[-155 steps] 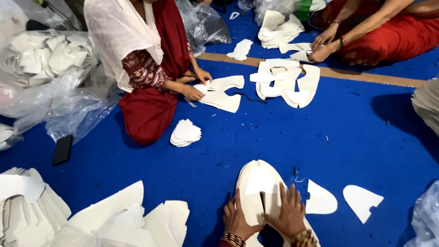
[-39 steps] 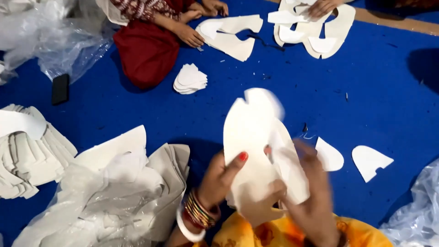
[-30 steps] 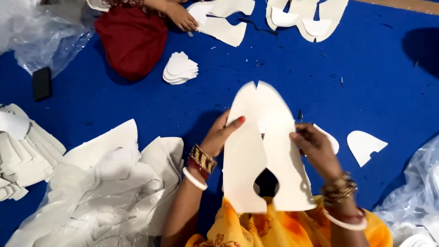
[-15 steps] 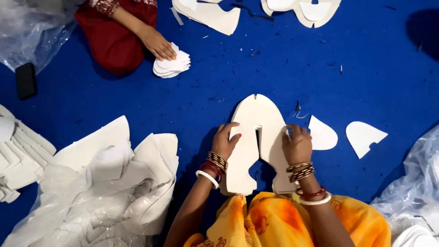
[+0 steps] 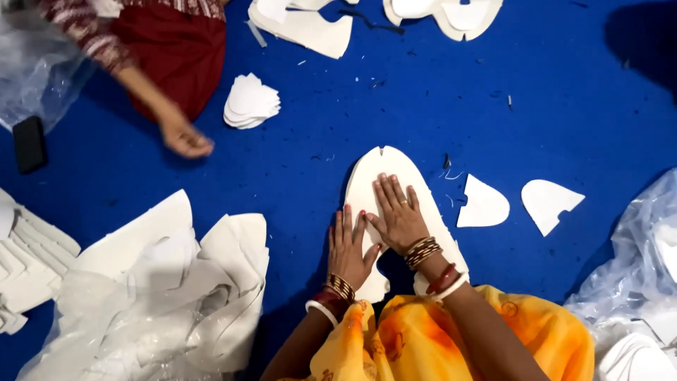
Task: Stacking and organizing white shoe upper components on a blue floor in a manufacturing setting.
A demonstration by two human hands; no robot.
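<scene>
Seen from above, a person in an orange-yellow garment kneels on a bright blue floor covering (image 5: 564, 106) and presses both hands flat on a tall white cut-out sheet (image 5: 374, 180) with a rounded, notched top, lying on the floor directly in front of them. The left hand (image 5: 350, 248) lies palm down with fingers spread, half on the sheet's left edge and half on the blue covering; the right hand (image 5: 397, 214) lies palm down on the middle of the sheet, just beside the left hand, thumbs almost meeting. Neither hand grips anything; both are open and flat. Bangles ring both wrists. To the right of the sheet, near but apart, lie two small white rounded cut pieces (image 5: 483, 204), side by side. At the lower left a heap of larger white cut sheets (image 5: 141, 240) lies mixed with a crumpled clear plastic bag (image 5: 134, 331). More clear plastic wrapping (image 5: 635, 247) bunches at the right edge, with white pieces inside it. At the upper left another person in dark red clothing reaches a hand (image 5: 183, 137) toward the floor, near a small stack of white scalloped pieces (image 5: 250, 102). A black phone (image 5: 29, 143) lies flat at the far left. More large white cut shapes (image 5: 310, 28) lie along the top edge.
</scene>
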